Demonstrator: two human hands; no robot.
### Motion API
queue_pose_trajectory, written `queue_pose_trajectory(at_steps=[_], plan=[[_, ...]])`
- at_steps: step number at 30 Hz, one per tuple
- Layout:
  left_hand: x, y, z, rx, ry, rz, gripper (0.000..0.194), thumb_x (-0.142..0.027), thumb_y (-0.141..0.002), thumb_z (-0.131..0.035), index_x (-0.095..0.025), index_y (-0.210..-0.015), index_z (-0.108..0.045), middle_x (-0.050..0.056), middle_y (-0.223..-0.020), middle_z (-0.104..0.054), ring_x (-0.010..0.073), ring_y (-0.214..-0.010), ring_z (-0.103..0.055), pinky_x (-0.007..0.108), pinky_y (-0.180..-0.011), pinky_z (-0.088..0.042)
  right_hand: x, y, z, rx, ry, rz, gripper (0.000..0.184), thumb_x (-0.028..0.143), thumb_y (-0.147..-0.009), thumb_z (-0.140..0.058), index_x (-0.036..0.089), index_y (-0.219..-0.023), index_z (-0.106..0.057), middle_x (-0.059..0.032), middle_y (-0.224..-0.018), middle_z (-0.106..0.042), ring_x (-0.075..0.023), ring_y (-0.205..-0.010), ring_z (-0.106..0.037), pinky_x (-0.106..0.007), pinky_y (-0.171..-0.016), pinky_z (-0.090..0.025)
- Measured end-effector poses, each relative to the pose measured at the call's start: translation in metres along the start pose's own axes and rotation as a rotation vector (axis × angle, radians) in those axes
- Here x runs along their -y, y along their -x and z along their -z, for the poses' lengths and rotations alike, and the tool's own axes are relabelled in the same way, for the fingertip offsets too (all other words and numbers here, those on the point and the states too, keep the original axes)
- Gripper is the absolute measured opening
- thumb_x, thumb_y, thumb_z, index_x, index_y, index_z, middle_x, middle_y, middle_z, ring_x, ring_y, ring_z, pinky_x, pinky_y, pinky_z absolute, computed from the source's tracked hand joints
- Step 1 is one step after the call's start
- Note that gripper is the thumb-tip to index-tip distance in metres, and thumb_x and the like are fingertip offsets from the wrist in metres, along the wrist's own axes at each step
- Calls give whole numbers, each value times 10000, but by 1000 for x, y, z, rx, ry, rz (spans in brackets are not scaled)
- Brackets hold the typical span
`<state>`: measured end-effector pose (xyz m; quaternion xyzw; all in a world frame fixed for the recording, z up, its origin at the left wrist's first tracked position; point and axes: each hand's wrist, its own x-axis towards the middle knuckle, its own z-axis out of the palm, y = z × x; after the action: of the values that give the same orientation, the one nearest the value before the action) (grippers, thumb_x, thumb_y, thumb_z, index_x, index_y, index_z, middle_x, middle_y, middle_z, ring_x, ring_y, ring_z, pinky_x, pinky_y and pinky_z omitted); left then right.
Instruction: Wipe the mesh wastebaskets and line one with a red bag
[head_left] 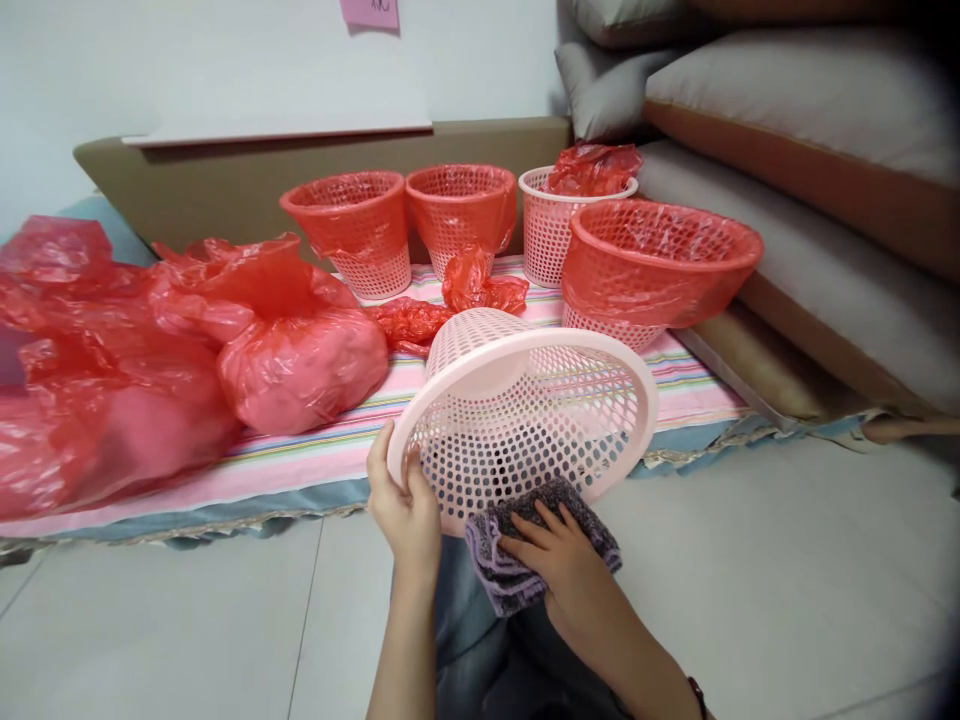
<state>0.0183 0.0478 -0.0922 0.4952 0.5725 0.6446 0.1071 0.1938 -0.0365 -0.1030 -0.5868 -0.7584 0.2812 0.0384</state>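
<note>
A pale pink plastic waste basket [551,338] with a perforated wall is tilted on its side, its mouth turned towards me. My left hand [409,505] grips the rim at the lower left, thumb inside and fingers outside. Under my right hand [566,560] is a folded dark grey cloth [491,570] with purple edges. That hand presses the cloth against the lower rim, its fingers spread over the top; the thumb side is partly hidden. Crumpled red plastic bags [480,285] lie just behind the basket.
Behind stand several similar baskets lined with red bags, including a left one [346,215] and a right one [660,260]. Large filled red bags [300,350] cover the left of the striped cloth [352,425]. Grey cushions [825,110] are stacked at right. Tiled floor [787,560] lies below.
</note>
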Motion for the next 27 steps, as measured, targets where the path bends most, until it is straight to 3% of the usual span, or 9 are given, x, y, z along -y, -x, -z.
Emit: queue_pose_trajectory(at_steps=[4, 9, 13, 17, 21, 27], plan=[[17, 4, -7, -33, 109, 143, 389, -342, -869, -667, -181, -1216, -597, 96, -1192, -659, 222, -1125, -623, 346, -1014, -465, -13, -3, -4, -39, 0, 55, 763, 38, -638, -469, 292, -1340, -629, -39, -1480, -506, -412, -1426, -344, -659, -1168, -211], [21, 15, -16, -6, 185, 228, 391, -362, -885, -656, -189, -1224, -569, 107, -1201, -673, 230, -1119, -646, 382, -1002, -487, -15, -23, 17, -301, -107, 146, 777, -8, -682, -380, 271, -1376, -594, -30, -1479, -517, -322, -1409, -406, -601, -1148, -312], [22, 26, -22, -19, 230, 278, 393, -344, -888, -660, -203, -1239, -556, 105, -1230, -667, 232, -1150, -638, 405, -1031, -472, -11, -83, 55, -509, -15, 135, 730, -25, -746, -372, 249, -1391, -573, -39, -1516, -472, -275, -1429, -349, -533, -1182, -254], [22, 31, -21, -32, 262, 315, 390, -339, -888, -664, -213, -1246, -575, 95, -1235, -676, 231, -1174, -632, 410, -1054, -460, -13, -163, 77, -489, 156, 67, 590, 55, -855, -439, 260, -1394, -560, -51, -1493, -491, -288, -1388, -354, -505, -1166, -234], [23, 32, -17, -42, 234, 358, 431, -340, -889, -672, -196, -1285, -576, 115, -1284, -663, 236, -1217, -611, 411, -1089, -436, -19, -215, 62, -411, 194, 41, 527, 79, -886, -436, 282, -1343, -601, -62, -1408, -567, -300, -1303, -416, -517, -1120, -265], [38, 44, -25, -43, 263, 364, 411, -371, -930, -614, -185, -1296, -596, 126, -1336, -635, 245, -1258, -588, 409, -1088, -456, -30, -230, 27, -325, 223, -21, 532, 83, -934, -340, 246, -1390, -562, -115, -1378, -574, -312, -1322, -377, -545, -1146, -165]])
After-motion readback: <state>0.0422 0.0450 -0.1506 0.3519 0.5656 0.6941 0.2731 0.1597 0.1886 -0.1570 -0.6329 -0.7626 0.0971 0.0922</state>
